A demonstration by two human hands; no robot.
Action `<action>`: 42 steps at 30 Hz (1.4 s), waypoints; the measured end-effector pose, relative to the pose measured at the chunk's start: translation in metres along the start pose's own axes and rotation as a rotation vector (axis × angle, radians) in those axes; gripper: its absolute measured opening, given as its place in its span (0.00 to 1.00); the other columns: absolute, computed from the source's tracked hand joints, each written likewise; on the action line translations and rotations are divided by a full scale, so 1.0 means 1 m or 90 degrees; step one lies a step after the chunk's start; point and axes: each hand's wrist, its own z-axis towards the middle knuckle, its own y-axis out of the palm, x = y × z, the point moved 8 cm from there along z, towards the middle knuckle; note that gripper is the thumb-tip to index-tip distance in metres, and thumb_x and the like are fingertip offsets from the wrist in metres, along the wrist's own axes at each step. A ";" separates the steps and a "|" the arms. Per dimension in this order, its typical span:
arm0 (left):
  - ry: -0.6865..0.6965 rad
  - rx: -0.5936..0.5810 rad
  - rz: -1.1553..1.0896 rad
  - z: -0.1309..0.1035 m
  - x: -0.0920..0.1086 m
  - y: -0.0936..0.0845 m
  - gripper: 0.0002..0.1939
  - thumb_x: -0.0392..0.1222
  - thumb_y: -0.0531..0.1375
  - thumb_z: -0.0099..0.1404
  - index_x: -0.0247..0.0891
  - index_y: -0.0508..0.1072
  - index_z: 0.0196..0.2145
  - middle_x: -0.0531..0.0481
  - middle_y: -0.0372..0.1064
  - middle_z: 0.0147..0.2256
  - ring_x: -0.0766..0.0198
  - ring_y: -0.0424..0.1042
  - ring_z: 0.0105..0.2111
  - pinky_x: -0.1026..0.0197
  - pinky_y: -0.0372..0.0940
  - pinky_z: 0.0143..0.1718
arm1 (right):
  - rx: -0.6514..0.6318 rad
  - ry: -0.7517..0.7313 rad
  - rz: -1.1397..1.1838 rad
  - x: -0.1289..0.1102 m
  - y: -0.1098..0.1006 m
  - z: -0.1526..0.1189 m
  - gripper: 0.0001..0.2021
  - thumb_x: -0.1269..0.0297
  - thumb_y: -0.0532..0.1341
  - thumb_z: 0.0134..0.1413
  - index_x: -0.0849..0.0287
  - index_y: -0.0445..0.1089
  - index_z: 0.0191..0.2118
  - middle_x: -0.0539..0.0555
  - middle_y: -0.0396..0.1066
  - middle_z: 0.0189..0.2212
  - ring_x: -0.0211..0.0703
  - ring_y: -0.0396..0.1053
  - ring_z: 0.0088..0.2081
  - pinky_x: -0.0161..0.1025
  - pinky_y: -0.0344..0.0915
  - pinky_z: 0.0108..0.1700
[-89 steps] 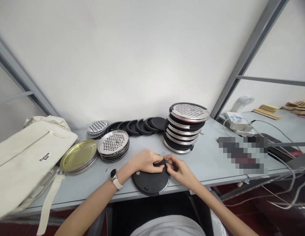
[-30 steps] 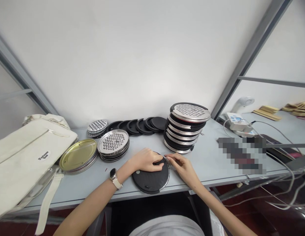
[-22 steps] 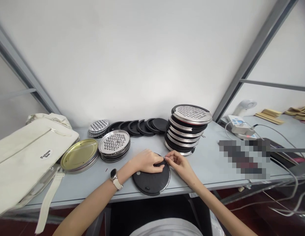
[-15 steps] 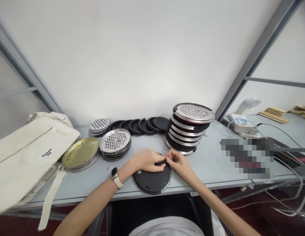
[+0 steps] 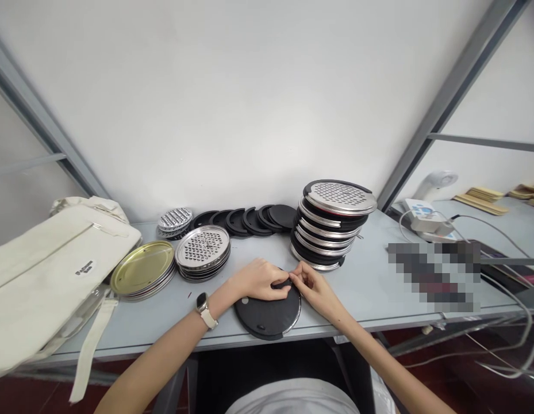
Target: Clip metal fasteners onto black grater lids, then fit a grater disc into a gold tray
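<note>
A round black disc (image 5: 267, 316) lies flat near the table's front edge, with a light round spot on its left and a shiny strip along its lower right rim. My left hand (image 5: 264, 280), with a watch on the wrist, rests across its upper part, fingers curled and gripping it there. At the upper right rim, the thumb and fingers of my right hand (image 5: 308, 284) are pinched together, close to my left fingertips. Whatever small part lies between the right fingertips is hidden. The far edge of the disc is mostly covered by both hands.
Behind the right hand stands a tall stack of round graters (image 5: 335, 230). To the left are grater plates (image 5: 203, 248), gold-coloured round plates (image 5: 143, 267) and a cream bag (image 5: 55, 270). Black rings (image 5: 245, 221) lean along the wall. Cables and a white box (image 5: 419, 214) lie right.
Both hands keep the same grip on the black disc. The whole view has shifted very slightly; nothing else visibly differs.
</note>
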 end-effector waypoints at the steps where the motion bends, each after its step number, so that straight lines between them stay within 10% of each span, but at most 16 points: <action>1: -0.006 -0.001 -0.006 0.000 -0.001 0.000 0.14 0.45 0.57 0.62 0.37 0.63 0.22 0.56 0.64 0.19 0.71 0.57 0.19 0.62 0.45 0.23 | -0.002 -0.002 -0.008 0.000 0.000 0.000 0.11 0.57 0.55 0.62 0.57 0.60 0.32 0.45 0.54 0.22 0.36 0.53 0.25 0.34 0.52 0.28; 35: -0.184 0.060 0.015 -0.002 -0.040 -0.006 0.14 0.43 0.55 0.64 0.37 0.64 0.22 0.54 0.62 0.20 0.69 0.57 0.19 0.62 0.45 0.23 | 0.103 -0.003 -0.133 -0.010 -0.012 -0.013 0.08 0.59 0.54 0.60 0.56 0.60 0.33 0.45 0.52 0.21 0.37 0.54 0.25 0.35 0.54 0.29; 42: -0.112 0.033 -0.002 -0.001 -0.025 -0.007 0.14 0.44 0.55 0.64 0.37 0.63 0.22 0.56 0.59 0.18 0.70 0.54 0.19 0.63 0.45 0.23 | 0.117 0.020 -0.023 0.000 -0.019 -0.005 0.13 0.52 0.54 0.60 0.57 0.63 0.38 0.43 0.49 0.20 0.36 0.51 0.22 0.34 0.52 0.26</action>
